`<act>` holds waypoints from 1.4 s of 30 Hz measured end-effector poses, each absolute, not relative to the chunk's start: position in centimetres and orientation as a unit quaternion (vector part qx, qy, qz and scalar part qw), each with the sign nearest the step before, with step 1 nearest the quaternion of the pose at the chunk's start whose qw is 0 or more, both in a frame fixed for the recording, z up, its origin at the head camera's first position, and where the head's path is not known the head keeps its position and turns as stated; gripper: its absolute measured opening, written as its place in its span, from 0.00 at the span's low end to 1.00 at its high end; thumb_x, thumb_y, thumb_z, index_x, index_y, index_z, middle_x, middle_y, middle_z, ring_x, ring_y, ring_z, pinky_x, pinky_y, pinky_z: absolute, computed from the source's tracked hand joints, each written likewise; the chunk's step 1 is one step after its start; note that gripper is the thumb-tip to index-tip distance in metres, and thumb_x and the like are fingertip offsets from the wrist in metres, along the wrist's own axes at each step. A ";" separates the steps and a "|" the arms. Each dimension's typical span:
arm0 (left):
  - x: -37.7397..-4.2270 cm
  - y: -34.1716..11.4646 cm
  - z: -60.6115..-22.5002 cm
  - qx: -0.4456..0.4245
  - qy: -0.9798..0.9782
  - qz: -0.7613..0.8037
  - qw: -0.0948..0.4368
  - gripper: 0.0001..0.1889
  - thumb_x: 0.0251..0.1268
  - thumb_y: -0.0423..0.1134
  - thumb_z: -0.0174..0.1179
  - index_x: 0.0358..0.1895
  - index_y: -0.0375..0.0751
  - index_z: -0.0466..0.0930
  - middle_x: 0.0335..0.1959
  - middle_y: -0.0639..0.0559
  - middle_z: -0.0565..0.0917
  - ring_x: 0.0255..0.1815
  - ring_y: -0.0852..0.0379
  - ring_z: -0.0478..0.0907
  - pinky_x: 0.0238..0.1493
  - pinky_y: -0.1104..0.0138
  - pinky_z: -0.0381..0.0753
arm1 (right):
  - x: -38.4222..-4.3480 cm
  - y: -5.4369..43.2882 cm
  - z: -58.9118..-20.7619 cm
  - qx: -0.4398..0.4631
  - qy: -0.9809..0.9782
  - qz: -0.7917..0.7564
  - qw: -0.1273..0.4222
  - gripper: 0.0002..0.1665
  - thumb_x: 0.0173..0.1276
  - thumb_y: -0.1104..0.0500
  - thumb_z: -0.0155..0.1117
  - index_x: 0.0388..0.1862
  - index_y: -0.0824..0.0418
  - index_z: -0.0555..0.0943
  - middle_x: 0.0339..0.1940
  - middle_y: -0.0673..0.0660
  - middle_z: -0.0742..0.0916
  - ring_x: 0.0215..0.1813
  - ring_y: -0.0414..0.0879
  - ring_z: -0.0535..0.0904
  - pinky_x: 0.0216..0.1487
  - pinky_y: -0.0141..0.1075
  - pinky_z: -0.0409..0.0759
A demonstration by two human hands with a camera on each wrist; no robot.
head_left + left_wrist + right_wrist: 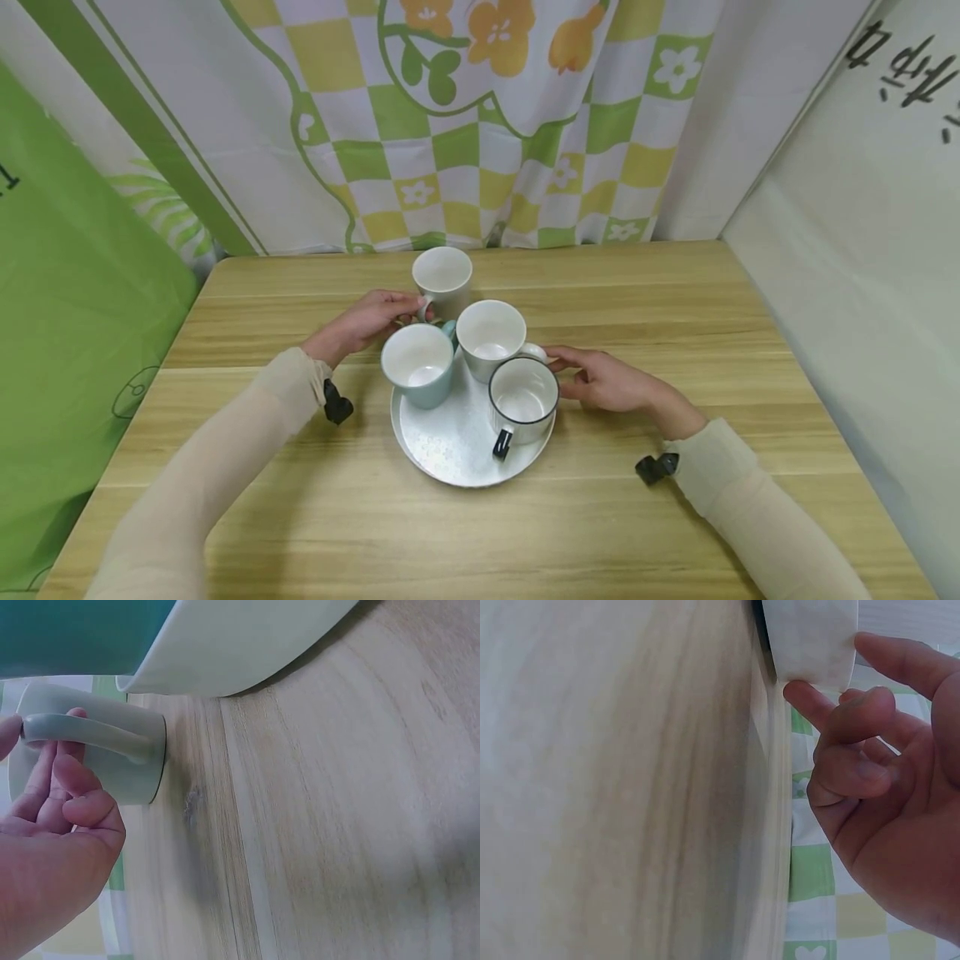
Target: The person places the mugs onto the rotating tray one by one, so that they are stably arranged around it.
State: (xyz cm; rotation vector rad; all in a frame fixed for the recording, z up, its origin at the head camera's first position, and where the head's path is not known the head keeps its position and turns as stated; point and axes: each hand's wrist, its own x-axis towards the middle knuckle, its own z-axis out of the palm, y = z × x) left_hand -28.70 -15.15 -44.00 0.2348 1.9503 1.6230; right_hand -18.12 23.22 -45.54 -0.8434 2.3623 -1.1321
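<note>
My left hand (378, 315) pinches the handle (90, 735) of a plain white mug (444, 279) behind the tray, thumb on one side and fingers through the loop. Just in front, a light blue mug with a white inside (427, 379) sits on the tray's back left. Beside it stands another white mug (483, 346), its handle pointing right. A white mug with a black rim (525, 408) is on the tray's right side, its black-tipped handle towards me. My right hand (611, 382) has its fingertips at the black-rimmed mug's side and the neighbouring mug's handle, other fingers loosely bent.
A round silver-white tray (457, 458) lies mid-table, bare at its front left. The wooden table (675, 300) reaches back to a checked floral curtain (480, 158). A green cloth (67, 333) hangs at left and a white wall sheet (862, 208) at right.
</note>
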 end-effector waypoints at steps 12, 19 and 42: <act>-29.1 -14.7 -44.3 0.072 0.706 0.635 0.305 0.24 0.75 0.45 0.57 0.59 0.24 0.76 0.41 0.53 0.89 0.42 0.62 0.84 0.43 0.70 0.82 | -18.2 23.3 -45.6 -0.298 0.842 -0.404 0.197 0.33 0.73 0.61 0.63 0.74 0.60 0.66 0.61 0.63 0.84 0.33 0.41 0.78 0.29 0.30 0.75; -29.2 -14.6 -44.3 0.067 0.707 0.632 0.310 0.25 0.74 0.44 0.58 0.60 0.24 0.75 0.39 0.55 0.89 0.38 0.61 0.83 0.40 0.70 0.82 | -18.1 23.2 -45.5 -0.293 0.845 -0.402 0.195 0.33 0.73 0.61 0.63 0.75 0.61 0.66 0.62 0.63 0.84 0.43 0.45 0.81 0.31 0.30 0.76; -29.0 -14.3 -44.5 0.048 0.674 0.668 0.311 0.17 0.72 0.41 0.61 0.51 0.27 0.82 0.39 0.52 0.89 0.44 0.59 0.84 0.42 0.69 0.84 | -18.2 23.4 -45.8 -0.294 0.844 -0.403 0.195 0.33 0.73 0.60 0.62 0.75 0.60 0.66 0.62 0.64 0.84 0.36 0.43 0.81 0.30 0.31 0.76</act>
